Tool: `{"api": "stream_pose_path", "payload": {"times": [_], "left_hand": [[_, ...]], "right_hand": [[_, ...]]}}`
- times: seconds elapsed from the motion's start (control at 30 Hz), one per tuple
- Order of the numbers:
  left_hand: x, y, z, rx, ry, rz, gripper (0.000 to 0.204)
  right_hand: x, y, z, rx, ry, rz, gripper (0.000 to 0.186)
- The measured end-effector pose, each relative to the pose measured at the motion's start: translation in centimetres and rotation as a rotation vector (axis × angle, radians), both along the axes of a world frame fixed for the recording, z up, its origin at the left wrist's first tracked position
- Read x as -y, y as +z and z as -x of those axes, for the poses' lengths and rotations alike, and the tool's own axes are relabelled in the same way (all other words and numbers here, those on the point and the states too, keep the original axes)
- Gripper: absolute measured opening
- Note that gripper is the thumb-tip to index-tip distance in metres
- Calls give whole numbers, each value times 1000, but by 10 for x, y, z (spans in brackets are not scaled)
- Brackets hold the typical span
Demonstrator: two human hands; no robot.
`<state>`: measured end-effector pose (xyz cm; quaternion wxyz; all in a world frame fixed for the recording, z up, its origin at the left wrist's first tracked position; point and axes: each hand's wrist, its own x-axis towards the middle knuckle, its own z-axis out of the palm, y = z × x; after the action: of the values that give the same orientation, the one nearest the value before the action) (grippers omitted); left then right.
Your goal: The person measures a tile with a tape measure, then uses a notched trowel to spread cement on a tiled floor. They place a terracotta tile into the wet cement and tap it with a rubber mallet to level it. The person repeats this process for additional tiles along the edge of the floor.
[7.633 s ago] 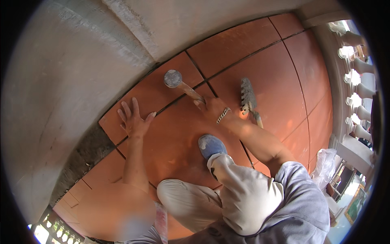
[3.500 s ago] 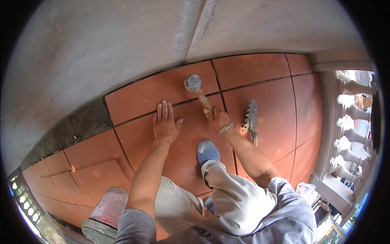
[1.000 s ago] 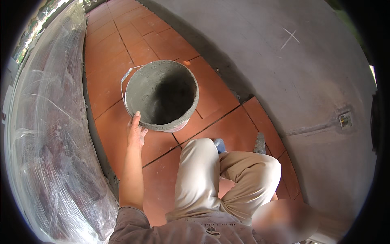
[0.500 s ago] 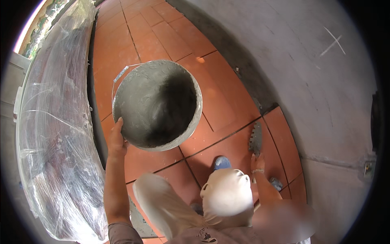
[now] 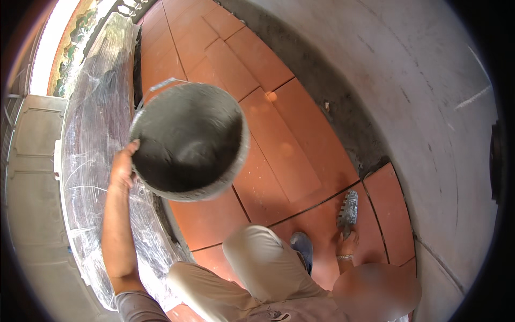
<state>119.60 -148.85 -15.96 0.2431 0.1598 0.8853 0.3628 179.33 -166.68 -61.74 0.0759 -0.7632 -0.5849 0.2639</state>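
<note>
L hand [image 5: 123, 165] holds bucket [image 5: 196, 115], R hand [image 5: 347, 247] trowel [image 5: 348, 208].

The bucket [image 5: 182, 104] was coated inside in rough, dull grey. Left of it, plastic film [image 5: 88, 161] was wrinkled and glossy; right of it, floor tiles [image 5: 284, 153] were smooth and the wall [image 5: 424, 86] scuffed and matt. Below right, the notched trowel [image 5: 348, 209] was metallic; below, the trousers [image 5: 263, 260] were matt cloth.
</note>
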Motion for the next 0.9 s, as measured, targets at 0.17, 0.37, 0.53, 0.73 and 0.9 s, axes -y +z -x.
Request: {"api": "stream_pose_path", "payload": {"times": [0.17, 0.37, 0.53, 0.73, 0.9], "left_hand": [[-1, 48, 37, -24, 91, -156, 47], [-42, 33, 90, -301, 162, -122, 45], [-103, -9, 174, -235, 70, -214, 55], [-127, -61, 244, -16, 21, -215, 56], [-136, -89, 274, 101, -7, -335, 53]], "right_hand": [[2, 7, -3, -42, 11, 7, 42], [0, 6, 2, -8, -57, 76, 45], [-4, 51, 9, 91, -39, 74, 53], [-126, 88, 33, 100, 30, -189, 35], [-344, 64, 110, -62, 43, -29, 31]]}}
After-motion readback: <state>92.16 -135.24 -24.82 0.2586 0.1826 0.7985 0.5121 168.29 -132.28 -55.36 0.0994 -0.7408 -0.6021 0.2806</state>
